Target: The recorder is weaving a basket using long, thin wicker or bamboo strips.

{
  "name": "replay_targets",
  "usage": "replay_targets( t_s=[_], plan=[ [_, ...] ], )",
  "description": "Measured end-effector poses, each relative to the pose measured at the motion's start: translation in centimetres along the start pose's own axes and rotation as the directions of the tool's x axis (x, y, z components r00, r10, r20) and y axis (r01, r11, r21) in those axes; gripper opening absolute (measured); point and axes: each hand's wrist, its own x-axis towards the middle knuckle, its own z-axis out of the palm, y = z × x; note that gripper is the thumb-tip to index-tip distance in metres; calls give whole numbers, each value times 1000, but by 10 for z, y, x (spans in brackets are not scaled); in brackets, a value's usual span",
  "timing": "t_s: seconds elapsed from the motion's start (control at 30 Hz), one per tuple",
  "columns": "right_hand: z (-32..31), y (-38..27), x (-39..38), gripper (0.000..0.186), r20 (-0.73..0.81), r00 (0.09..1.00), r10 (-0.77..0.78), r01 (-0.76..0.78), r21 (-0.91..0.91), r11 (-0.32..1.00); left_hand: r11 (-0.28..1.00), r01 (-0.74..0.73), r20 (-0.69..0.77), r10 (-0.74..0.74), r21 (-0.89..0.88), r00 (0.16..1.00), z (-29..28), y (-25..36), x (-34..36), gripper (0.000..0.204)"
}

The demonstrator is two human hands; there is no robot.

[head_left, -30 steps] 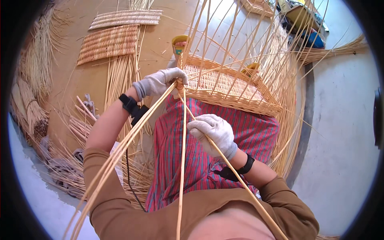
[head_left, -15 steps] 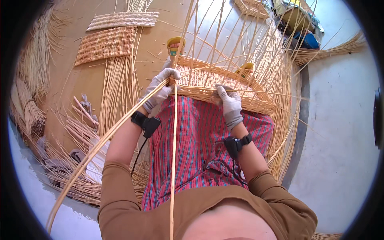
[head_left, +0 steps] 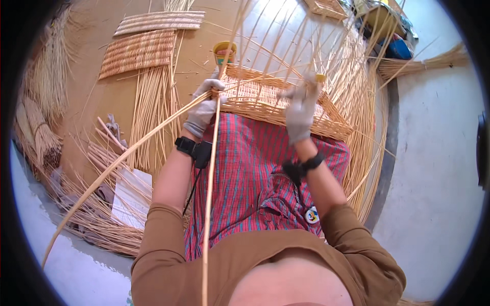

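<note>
A rectangular wicker basket with a low woven wall lies across my lap, its tall upright canes rising from the rim. My left hand, in a pale glove, is closed at the basket's left corner. It grips long willow canes there, which trail down to the left, while a single cane hangs straight down over my lap. Above the front wall is my right hand, also gloved, its fingers blurred but apart, with nothing seen in them. A red checked cloth covers my legs under the basket.
Two woven panels lie at the far left beside loose canes. Cane bundles line the left edge. A yellow-rimmed cup stands behind the basket's left corner. More long canes fan out on the right, near a blue container.
My right hand has come away from the basket's front rim and risen, its fingers spreading. My left hand keeps its grip at the corner, and the hanging canes have swung slightly left.
</note>
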Motion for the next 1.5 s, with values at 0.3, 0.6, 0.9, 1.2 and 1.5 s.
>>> replay_targets(
  t_s=[0.3, 0.6, 0.9, 1.2, 1.5],
  plan=[
    [-72, 71, -29, 25, 38, 767, 641, -635, 188, 749, 802, 17, -42, 11, 597, 999, 31, 59, -66, 25],
    [-23, 21, 18, 18, 72, 993, 96, -74, -270, 960, 601, 508, 8, -651, 617, 759, 114, 30, 19, 39],
    [-87, 31, 7, 32, -175, 949, 262, -220, 224, 949, 735, 329, -153, -298, 593, 942, 115, 14, 6, 32],
    [-118, 49, 4, 23, -116, 933, 341, -330, 107, 938, 590, 381, 118, -636, 712, 763, 202, -1, 5, 45],
    [-167, 60, 9, 20, -173, 883, 437, -394, 233, 889, 648, 474, 20, -602, 596, 798, 205, -5, 1, 36]
  ],
)
